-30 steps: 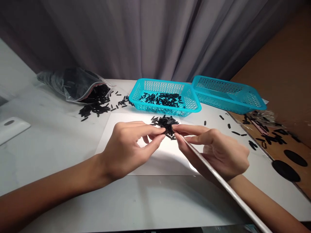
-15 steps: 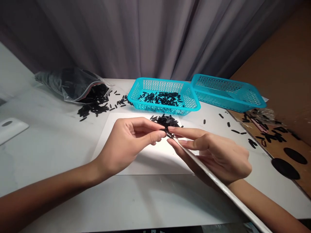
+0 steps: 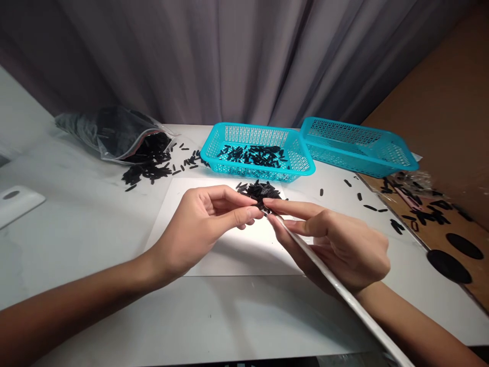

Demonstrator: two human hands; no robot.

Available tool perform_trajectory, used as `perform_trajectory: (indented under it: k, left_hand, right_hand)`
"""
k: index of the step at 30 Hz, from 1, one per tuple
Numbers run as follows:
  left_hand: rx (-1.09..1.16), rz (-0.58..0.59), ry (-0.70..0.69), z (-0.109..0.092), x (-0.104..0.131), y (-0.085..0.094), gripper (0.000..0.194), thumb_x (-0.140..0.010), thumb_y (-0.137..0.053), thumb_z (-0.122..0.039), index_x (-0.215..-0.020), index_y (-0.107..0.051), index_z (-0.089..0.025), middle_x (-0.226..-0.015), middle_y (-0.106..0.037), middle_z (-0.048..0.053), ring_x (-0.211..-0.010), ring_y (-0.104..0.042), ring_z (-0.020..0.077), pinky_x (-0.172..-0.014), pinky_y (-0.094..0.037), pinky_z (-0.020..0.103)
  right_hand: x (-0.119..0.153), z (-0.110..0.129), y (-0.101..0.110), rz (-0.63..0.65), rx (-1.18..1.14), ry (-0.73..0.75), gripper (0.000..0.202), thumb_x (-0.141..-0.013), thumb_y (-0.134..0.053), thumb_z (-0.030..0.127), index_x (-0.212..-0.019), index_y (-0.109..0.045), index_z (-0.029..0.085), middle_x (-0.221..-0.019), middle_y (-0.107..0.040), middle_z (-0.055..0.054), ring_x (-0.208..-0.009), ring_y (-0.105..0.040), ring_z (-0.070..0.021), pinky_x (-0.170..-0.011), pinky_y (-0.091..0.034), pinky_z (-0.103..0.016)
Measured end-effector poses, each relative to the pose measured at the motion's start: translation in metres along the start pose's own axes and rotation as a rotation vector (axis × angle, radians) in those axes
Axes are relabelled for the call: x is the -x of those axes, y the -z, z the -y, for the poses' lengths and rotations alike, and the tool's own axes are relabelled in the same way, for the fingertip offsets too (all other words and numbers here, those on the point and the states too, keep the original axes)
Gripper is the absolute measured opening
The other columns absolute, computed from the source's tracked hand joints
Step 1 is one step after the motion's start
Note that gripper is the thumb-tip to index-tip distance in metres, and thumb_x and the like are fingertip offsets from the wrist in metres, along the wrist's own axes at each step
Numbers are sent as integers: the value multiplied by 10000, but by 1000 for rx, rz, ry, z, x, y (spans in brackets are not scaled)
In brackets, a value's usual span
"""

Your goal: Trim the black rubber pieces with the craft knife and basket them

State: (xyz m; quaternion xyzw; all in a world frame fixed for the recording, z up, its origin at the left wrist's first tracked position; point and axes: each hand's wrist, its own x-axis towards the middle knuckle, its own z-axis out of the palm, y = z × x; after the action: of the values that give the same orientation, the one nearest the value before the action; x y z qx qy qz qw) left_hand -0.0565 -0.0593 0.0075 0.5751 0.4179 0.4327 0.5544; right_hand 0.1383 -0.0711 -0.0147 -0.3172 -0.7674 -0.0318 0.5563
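My left hand [image 3: 194,227] is closed in a pinch, thumb against fingertips, on a small black piece [image 3: 263,213] that is mostly hidden. My right hand [image 3: 336,239] meets it from the right, its thumb and fingers closed around the upper end of a long thin white rod [image 3: 328,270]. The rod slants down past my right wrist and out at the bottom edge; its exact kind I cannot make out. Both sets of fingertips nearly touch. Just beyond them, a heap of small black oblong pieces [image 3: 260,189] lies on a white sheet [image 3: 229,257].
Behind the sheet stands a turquoise basket [image 3: 305,165] with many black pieces in it. A second turquoise basket [image 3: 405,163] is to its right. At left, a clear bag [image 3: 114,145] spills black pieces. Black oval pads [image 3: 449,266] lie at the right edge.
My right hand has shifted and turned slightly, and the rod's lower end has swung left. My left hand has barely moved, still pinching.
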Motion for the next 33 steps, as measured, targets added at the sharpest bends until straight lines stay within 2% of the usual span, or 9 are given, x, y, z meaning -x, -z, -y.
perform_trajectory:
  k: [3,6,10,12,15,19,24,31,33]
  left_hand:
    - [28,-5,13,0,-1,1,80,-845,-775,-254,-837,-745,-181,-796,-767,29,-752,-697,118,-709,-576,209]
    - [44,2,25,-1,-1,2,88,-852,-769,-263,-844,-744,-179,-837,-775,43,-768,-701,127,-697,-575,217]
    - [32,-4,10,-1,-1,2,87,-853,-768,-267,-852,-745,-182,-851,-777,51,-793,-714,149,-698,-585,236]
    - [13,-1,-13,-1,0,1,69,-857,-763,-258,-860,-757,-189,-841,-777,46,-802,-722,154,-700,-592,236]
    - [-17,13,-53,-2,1,-1,31,-854,-761,-214,-867,-779,-193,-834,-781,33,-782,-731,144,-694,-603,217]
    - [-44,7,-93,-2,1,-2,40,-840,-773,-169,-865,-789,-197,-833,-785,6,-792,-747,120,-727,-611,168]
    - [-92,7,-152,-2,0,1,55,-852,-769,-173,-877,-789,-217,-855,-790,-12,-815,-752,100,-752,-608,144]
    - [-350,-88,-459,-1,-1,1,51,-834,-773,-147,-833,-783,-197,-837,-786,2,-807,-728,133,-745,-589,236]
    - [-412,-100,-477,-2,-1,1,35,-824,-787,-162,-847,-785,-188,-834,-787,8,-777,-718,135,-706,-574,249]
  right_hand:
    - [0,-4,0,-36,-47,-50,284,-786,-757,38,-764,-580,258,-776,-795,-6,-733,-800,-236,-556,-654,-289]
    - [-1,-9,1,-46,-83,-166,218,-813,-761,85,-896,-634,242,-852,-795,-20,-838,-804,-246,-681,-677,-333]
    - [-7,-11,4,72,-24,-225,161,-953,-619,128,-1064,-687,223,-772,-779,15,-664,-773,-148,-613,-625,-254]
    - [-9,-9,5,158,-25,-236,133,-985,-590,164,-1012,-706,221,-735,-773,16,-632,-752,-133,-588,-592,-242]
    - [-12,-6,5,233,-78,-255,24,-908,-725,236,-890,-715,225,-705,-769,14,-572,-713,-127,-567,-562,-233]
    - [-14,-3,5,304,-136,-330,55,-871,-750,213,-823,-724,216,-663,-742,22,-511,-649,-107,-522,-511,-220]
    - [-15,-3,7,319,-255,-371,161,-884,-648,100,-928,-744,222,-737,-766,-1,-621,-707,-139,-587,-553,-246]
    - [-16,-5,8,305,-326,-472,62,-877,-714,165,-909,-758,196,-730,-761,-7,-643,-718,-146,-595,-557,-244]
    - [-15,-5,8,290,-329,-483,60,-876,-723,168,-913,-759,199,-728,-758,-3,-641,-715,-142,-592,-554,-242]
